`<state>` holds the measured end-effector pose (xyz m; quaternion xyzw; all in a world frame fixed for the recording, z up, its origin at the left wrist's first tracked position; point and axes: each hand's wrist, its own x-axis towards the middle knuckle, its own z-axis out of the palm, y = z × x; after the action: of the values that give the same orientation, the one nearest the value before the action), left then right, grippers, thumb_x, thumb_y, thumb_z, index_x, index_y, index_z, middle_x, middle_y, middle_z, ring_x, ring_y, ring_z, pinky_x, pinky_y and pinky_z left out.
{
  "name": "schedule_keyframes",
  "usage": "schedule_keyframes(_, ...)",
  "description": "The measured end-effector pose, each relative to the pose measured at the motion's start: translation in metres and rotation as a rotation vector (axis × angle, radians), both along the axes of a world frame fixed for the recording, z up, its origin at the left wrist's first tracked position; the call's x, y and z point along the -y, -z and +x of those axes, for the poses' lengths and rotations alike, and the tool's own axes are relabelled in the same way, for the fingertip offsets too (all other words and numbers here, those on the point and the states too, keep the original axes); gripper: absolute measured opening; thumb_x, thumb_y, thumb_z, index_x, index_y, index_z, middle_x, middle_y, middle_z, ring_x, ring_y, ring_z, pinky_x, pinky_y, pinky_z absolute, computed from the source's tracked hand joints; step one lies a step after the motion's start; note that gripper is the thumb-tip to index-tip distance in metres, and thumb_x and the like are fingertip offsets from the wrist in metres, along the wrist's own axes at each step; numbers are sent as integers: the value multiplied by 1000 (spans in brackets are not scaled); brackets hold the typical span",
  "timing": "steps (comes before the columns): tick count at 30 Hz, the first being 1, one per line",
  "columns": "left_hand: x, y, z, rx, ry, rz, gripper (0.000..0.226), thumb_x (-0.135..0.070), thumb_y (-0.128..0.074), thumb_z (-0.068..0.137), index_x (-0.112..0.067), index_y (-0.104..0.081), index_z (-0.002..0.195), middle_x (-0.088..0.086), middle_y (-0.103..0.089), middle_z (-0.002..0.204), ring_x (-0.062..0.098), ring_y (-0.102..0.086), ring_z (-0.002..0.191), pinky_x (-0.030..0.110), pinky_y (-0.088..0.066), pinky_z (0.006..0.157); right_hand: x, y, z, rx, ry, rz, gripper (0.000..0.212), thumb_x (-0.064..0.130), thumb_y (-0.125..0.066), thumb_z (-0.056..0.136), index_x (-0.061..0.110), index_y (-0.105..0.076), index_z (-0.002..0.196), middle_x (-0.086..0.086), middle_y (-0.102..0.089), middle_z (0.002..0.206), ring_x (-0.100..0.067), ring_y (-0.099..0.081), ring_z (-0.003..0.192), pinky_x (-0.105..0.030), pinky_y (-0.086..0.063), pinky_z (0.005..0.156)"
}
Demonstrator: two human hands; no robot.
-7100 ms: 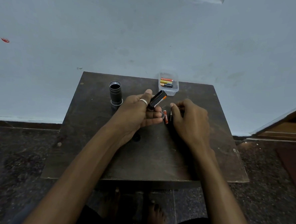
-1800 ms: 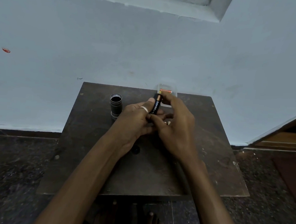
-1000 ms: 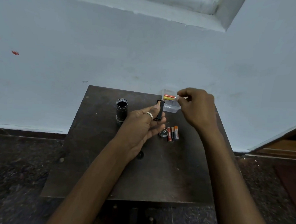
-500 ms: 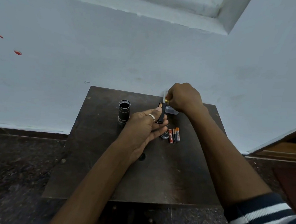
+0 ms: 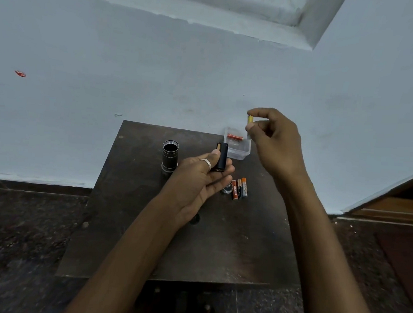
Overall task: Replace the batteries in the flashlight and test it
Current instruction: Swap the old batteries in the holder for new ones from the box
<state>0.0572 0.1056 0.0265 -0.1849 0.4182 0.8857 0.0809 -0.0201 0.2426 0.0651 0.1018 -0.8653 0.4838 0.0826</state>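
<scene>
Dark wood table (image 5: 128, 236) against a pale blue wall (image 5: 133, 67), stone floor around it. Left hand (image 5: 199, 177) is palm up over the table, fingers loosely curled with the thumb pressing a black battery holder (image 5: 221, 157) against them; holder stands nearly upright, one battery showing along its left edge. A ring (image 5: 206, 162) sits on one left finger. Right hand (image 5: 274, 141) is raised above the far right corner, thumb and forefinger pinched on the ends of a yellow battery (image 5: 250, 119), held upright, other fingers curled in. Just below that hand a clear plastic box (image 5: 237, 153) sits at the table's far edge, with a red-orange battery (image 5: 235, 137) lying inside. Flashlight body (image 5: 170, 155) stands upright on the table, open end up, left of the left hand, not touched. Three batteries (image 5: 239, 188) lie side by side on the table just right of the left fingertips, touching each other. A small round cap (image 5: 227, 188) lies just beside them on the left, partly hidden by the fingers. Bare toes show under the near table edge.
</scene>
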Motion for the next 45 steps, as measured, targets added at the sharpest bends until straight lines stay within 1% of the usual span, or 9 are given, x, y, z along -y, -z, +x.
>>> schedule_keyframes(4, -2, -1, 0, -28, 7, 27, 27, -19, -45, 104, -2, -63, 113, 11, -73, 97, 14, -73, 84, 26, -59, 70, -7, 3, 43, 150, 43, -418, 14, 17, -68, 95, 25, -70, 106, -13, -76, 91, -8, -66, 79, -19, -49, 64)
schedule_keyframes(9, -5, -2, 1, -47, 11, 55, 32, -20, -43, 105, 2, -59, 121, 11, -76, 97, 14, -74, 84, 25, -59, 68, -5, 13, 61, 188, 111, -651, 10, 14, -71, 93, 19, -69, 101, 2, -75, 81, -14, -70, 84, -26, -52, 68)
schedule_keyframes(18, -6, 2, 1, -77, 25, -25, 32, -22, -40, 106, -4, -64, 118, 11, -75, 106, 14, -73, 94, 26, -59, 77, 10, 18, 68, -136, 96, -255, 12, 12, -74, 91, 23, -69, 91, 17, -68, 78, 6, -67, 75, -8, -48, 67)
schedule_keyframes(24, -5, 3, -1, -117, 7, -42, 34, -18, -38, 106, 3, -61, 118, 21, -70, 114, 24, -72, 98, 32, -61, 79, 17, 29, 67, -423, 6, -19, 5, 9, -78, 85, 10, -73, 87, 2, -75, 86, -17, -69, 77, -30, -54, 66)
schedule_keyframes(28, -2, 1, 0, -119, -12, -58, 31, -18, -38, 106, -2, -64, 112, 16, -71, 102, 21, -70, 95, 37, -55, 90, 19, 35, 64, -483, -67, 33, 11, 1, -82, 76, 8, -73, 76, -1, -76, 86, -15, -69, 83, -25, -53, 75)
schedule_keyframes(32, 0, 1, 0, -111, -17, -40, 34, -19, -39, 106, 3, -61, 120, 20, -71, 110, 24, -70, 103, 39, -54, 93, 19, 36, 60, -418, -85, 2, 12, 2, -83, 74, 9, -74, 73, 2, -75, 85, -8, -67, 82, -15, -50, 72)
schedule_keyframes(36, 0, -1, 0, -100, -42, 16, 30, -17, -41, 105, 4, -61, 115, 18, -71, 102, 20, -72, 94, 32, -60, 83, 17, 28, 62, -112, -35, -59, 29, 16, -86, 76, 23, -74, 101, 13, -71, 100, 1, -65, 90, -6, -44, 67)
schedule_keyframes(40, 1, -2, 1, -100, -34, 20, 28, -18, -43, 105, 1, -62, 113, 12, -71, 95, 17, -70, 91, 30, -61, 79, 9, 26, 53, 207, -65, -239, 63, 19, -91, 71, 21, -64, 128, 10, -69, 123, -3, -63, 117, -28, -54, 96)
schedule_keyframes(45, 0, -2, 0, -123, 1, -18, 29, -19, -41, 105, -3, -66, 107, 7, -74, 90, 13, -72, 83, 27, -60, 77, 11, 27, 49, 449, -196, -641, 48, -12, -79, 74, 12, -69, 115, -4, -75, 109, -12, -72, 100, -29, -57, 96)
